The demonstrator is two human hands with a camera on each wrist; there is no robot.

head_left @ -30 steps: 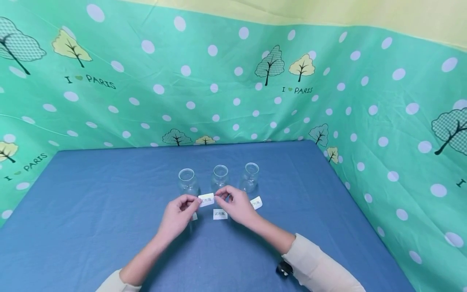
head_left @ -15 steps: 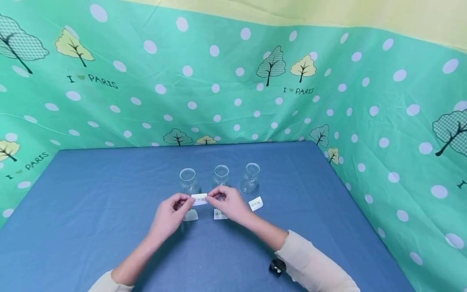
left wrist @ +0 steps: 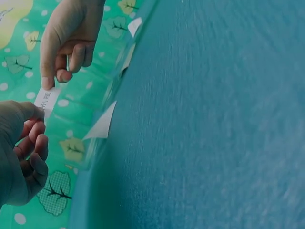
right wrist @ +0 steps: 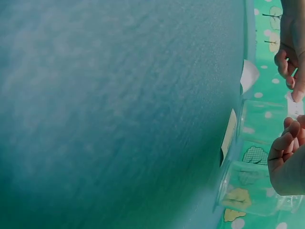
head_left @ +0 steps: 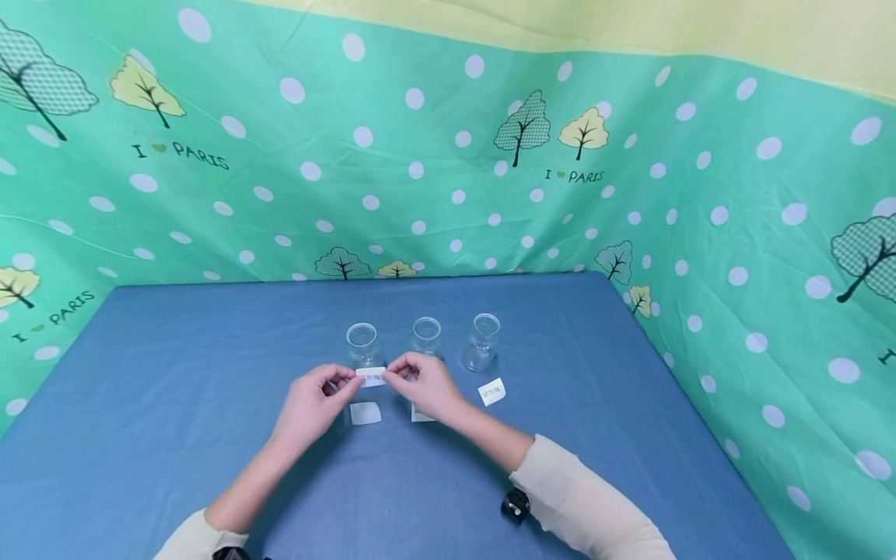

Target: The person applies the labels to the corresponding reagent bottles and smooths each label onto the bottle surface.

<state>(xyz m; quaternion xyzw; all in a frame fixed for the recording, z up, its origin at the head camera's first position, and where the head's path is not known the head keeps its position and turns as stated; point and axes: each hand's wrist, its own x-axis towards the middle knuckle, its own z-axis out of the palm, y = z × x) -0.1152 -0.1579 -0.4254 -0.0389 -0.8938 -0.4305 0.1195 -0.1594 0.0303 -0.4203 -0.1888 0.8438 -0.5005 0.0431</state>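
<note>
A small white label (head_left: 371, 377) with printed characters is stretched between both hands, just in front of the left glass jar (head_left: 362, 338). Its left end is pinched by the thumb and finger of my left hand (head_left: 308, 404). My right hand (head_left: 430, 385) pinches the other end, seen also in the left wrist view, where the label (left wrist: 46, 99) spans the two hands. Whether the label touches the jar I cannot tell. Below it on the table lies a blank whitish slip (head_left: 365, 413), one edge curled up. Another printed label (head_left: 422, 414) is partly hidden under my right hand.
Two more open glass jars stand in the row, a middle jar (head_left: 426, 330) and a right jar (head_left: 481, 346). A third printed label (head_left: 492, 392) lies before the right one. Blue cloth covers the table (head_left: 595, 435); a green dotted curtain (head_left: 434, 140) rises behind it.
Both hands have moved left together with the label, from between the left and middle jars to in front of the left jar. The blank slip and right label are now uncovered.
</note>
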